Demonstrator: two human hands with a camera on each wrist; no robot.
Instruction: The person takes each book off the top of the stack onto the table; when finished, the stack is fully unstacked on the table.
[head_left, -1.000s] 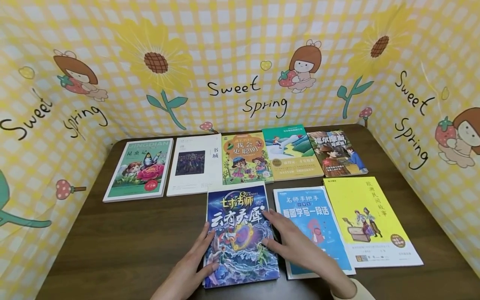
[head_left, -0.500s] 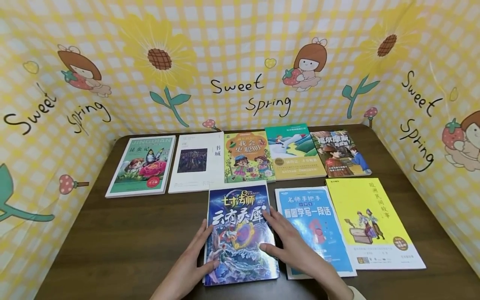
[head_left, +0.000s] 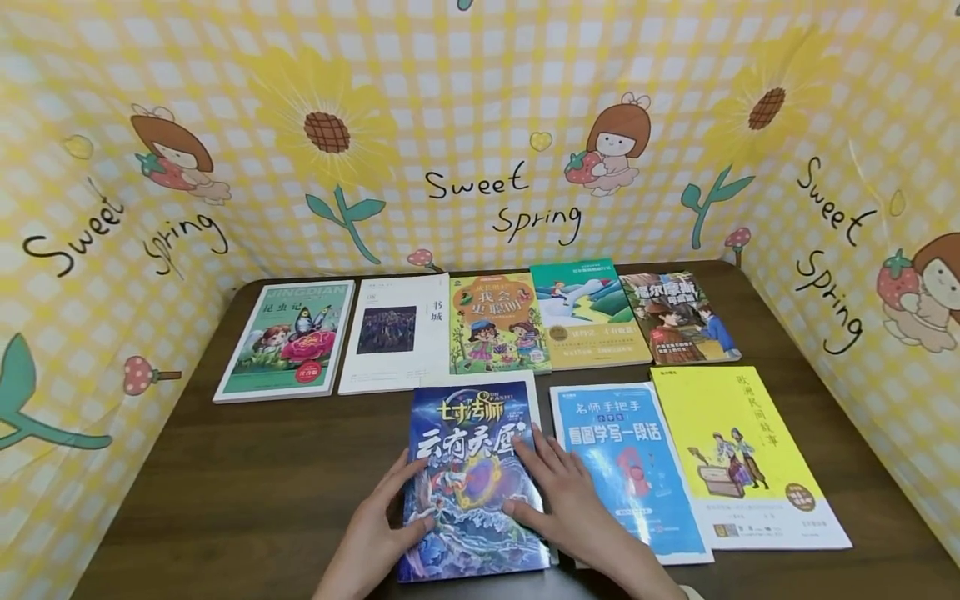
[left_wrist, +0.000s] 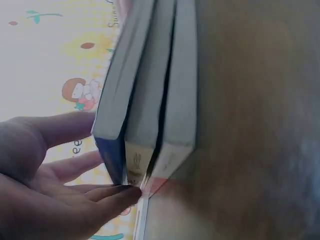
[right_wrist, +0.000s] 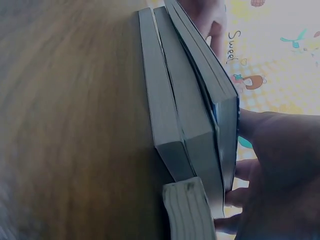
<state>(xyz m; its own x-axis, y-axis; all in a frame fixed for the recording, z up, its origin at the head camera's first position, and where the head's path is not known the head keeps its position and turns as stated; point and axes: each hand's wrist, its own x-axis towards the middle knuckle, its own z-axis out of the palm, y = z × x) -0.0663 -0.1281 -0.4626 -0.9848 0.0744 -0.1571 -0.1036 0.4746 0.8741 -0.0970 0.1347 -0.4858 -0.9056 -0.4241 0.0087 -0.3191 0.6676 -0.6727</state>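
In the head view, a blue-purple illustrated book (head_left: 480,533) lies on top of a stack near the table's front edge. Beneath it, a book's white edge (head_left: 521,385) shows. The wrist views show two thick books under the blue one, their page edges (right_wrist: 172,95) and spines (left_wrist: 170,160) facing outward. My left hand (head_left: 371,529) holds the blue book's left side, thumb on the cover, other fingers against the spine side. My right hand (head_left: 566,500) rests on the right side, thumb and index fingertip on the cover, its fingers fairly straight. The undersides of both hands are partly hidden.
Beside the right forearm lies a light-blue book (head_left: 622,425), overlapped with a yellow-and-white book (head_left: 757,450). Several books form a back row, from a green one (head_left: 285,342) to a dark one (head_left: 678,321). Yellow checked cloth (head_left: 480,83) surrounds the brown table (head_left: 262,483).
The blue book has slid slightly left over the stack, baring more of the white book beneath. My right fingers have moved further onto its cover. The head view has tilted a little.
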